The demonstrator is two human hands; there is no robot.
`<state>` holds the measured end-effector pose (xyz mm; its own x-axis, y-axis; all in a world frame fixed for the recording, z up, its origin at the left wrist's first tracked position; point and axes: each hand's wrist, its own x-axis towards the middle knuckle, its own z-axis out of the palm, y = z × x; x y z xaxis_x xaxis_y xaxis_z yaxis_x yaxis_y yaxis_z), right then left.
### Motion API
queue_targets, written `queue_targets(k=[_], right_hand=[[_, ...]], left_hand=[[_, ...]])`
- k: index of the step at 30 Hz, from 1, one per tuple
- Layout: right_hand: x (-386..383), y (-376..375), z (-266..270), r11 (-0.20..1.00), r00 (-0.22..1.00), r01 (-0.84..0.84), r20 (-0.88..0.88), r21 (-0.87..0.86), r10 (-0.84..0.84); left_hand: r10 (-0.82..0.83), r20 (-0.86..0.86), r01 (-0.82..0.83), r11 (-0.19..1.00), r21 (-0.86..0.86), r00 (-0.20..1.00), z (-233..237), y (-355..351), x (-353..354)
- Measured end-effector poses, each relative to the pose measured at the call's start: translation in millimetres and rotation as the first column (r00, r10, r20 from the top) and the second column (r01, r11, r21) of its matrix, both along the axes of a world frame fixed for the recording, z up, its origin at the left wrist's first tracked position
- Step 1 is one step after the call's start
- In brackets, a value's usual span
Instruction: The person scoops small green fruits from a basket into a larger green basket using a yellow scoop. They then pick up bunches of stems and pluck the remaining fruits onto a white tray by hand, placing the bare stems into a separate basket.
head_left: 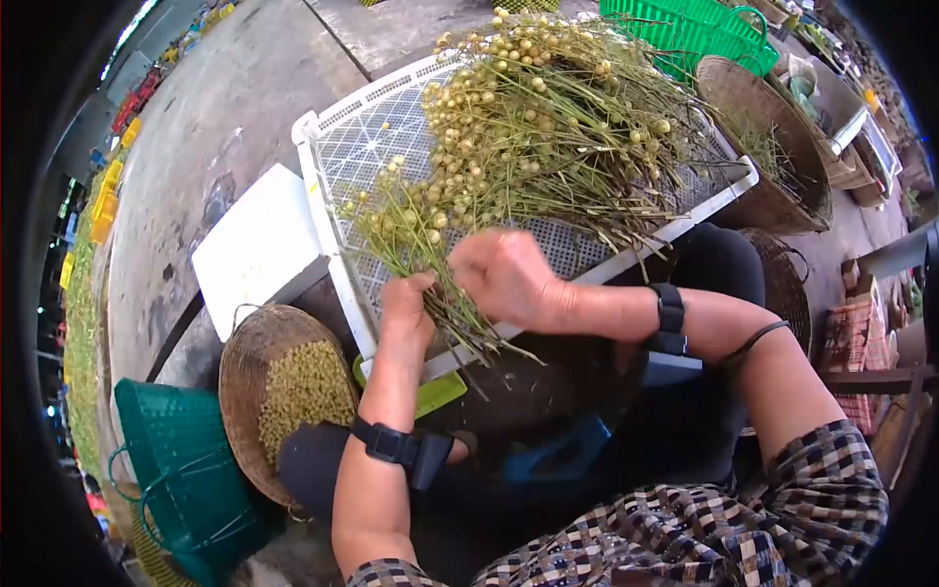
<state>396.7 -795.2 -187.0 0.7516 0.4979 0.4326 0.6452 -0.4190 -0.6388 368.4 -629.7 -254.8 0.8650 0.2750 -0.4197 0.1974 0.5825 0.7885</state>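
My left hand (406, 301) is closed around a small bunch of green stems (460, 313) over the near left side of a white plastic crate (337, 256). Round yellowish seed heads (416, 215) top this bunch, and its cut ends point toward my lap. Just right of it, my right hand (509, 279) is curled with bent fingers, slightly blurred. Whatever those fingers may hold is hidden. A large heap of similar stems with round heads (548, 137) lies across the crate beyond both hands.
Left of my knee stands a wicker basket (245, 367) with many loose round yellowish pieces (308, 391). A white box (259, 240) and a dark green basket (186, 460) are nearby. At right is another wicker basket (734, 98) with stems; a bright green basket (685, 34) stands behind.
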Motion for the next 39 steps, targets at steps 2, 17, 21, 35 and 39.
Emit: queue_targets(k=[2, 17, 21, 35, 39], right_hand=[[11, -9, 8, 0.976, 0.964, 0.168, -0.183, -0.139, -0.192], [-22, 7, -23, 0.842, 0.953, -0.278, -0.022, -0.462, 0.303], [-17, 9, -22, 0.859, 0.947, -0.31, -0.049, -0.408, 0.318], [110, -43, -38, 0.807, 0.985, 0.069, 0.168, -0.586, 0.038], [119, -41, -38, 0.841, 0.994, 0.095, 0.099, -0.533, -0.05]], left_hand=[[-0.124, 0.005, 0.124, 0.986, -0.116, 0.992, 7, 5, -1], [-0.196, -0.06, 0.202, 0.973, 0.109, 0.979, 43, -32, -20], [-0.138, -0.17, 0.13, 0.99, -0.057, 0.976, 9, -4, -12], [-0.274, -0.314, 0.355, 0.904, 0.24, 0.909, 24, 27, -22], [-0.209, -0.199, 0.288, 0.673, 0.681, 0.958, 32, 21, -32]])
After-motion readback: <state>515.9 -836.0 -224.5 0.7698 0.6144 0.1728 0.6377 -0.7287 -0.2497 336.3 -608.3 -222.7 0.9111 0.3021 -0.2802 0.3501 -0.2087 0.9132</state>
